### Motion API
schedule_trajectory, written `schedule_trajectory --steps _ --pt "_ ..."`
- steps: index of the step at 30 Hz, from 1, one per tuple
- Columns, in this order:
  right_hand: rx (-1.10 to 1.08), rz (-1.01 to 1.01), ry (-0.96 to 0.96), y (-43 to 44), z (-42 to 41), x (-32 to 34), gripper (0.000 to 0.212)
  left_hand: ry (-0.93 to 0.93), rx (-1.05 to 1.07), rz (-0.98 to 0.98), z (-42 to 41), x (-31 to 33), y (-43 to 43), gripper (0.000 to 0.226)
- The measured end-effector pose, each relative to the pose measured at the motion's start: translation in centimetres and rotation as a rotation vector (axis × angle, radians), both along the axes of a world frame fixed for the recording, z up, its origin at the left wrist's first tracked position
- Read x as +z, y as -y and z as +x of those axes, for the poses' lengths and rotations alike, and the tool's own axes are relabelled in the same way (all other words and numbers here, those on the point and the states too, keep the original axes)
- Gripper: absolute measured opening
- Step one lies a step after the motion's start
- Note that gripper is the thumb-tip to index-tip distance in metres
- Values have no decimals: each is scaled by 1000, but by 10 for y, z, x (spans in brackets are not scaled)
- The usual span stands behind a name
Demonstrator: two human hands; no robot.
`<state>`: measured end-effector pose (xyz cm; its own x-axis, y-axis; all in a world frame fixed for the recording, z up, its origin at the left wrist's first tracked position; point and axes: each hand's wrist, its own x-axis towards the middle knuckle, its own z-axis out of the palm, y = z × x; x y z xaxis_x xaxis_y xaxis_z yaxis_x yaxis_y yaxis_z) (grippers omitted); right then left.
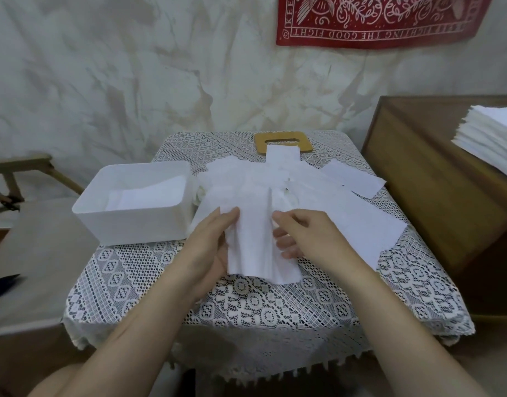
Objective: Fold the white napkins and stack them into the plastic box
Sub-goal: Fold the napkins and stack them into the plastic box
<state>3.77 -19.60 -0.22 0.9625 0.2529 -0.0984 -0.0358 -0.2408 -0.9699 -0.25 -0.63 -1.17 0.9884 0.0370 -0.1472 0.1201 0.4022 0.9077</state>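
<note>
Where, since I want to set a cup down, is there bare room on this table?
Bare lace tablecloth runs along the near edge, corner to corner, nearer than the plastic box and the held napkin. Loose napkins crowd the middle and right, up to the wooden board.

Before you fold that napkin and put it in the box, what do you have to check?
1. Both hands hold the napkin: ok; left hand and right hand grip its sides.
2. Is the napkin smooth: not ok; a ridge runs down its middle.
3. Is the plastic box open and near: ok; it stands by the left hand.
4. Room in the box: ok; folded napkins lie low inside.
5. Corners matched: cannot tell.
</note>
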Motion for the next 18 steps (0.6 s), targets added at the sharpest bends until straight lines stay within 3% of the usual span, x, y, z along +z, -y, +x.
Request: schedule_trajectory --steps 5,10,15,18 --pt "128 240 -161 -1 -2 7 30 51 -66 55 0 -2 3 38" --pt "71 180 -59 0 -1 6 12 74 8 291 -3 -6 7 22" --pt "33 213 -60 1 -1 5 18 122 87 453 0 -4 6 14" --pt "86 369 -134 2 0 9 15 121 76 464 4 -5 3 41"
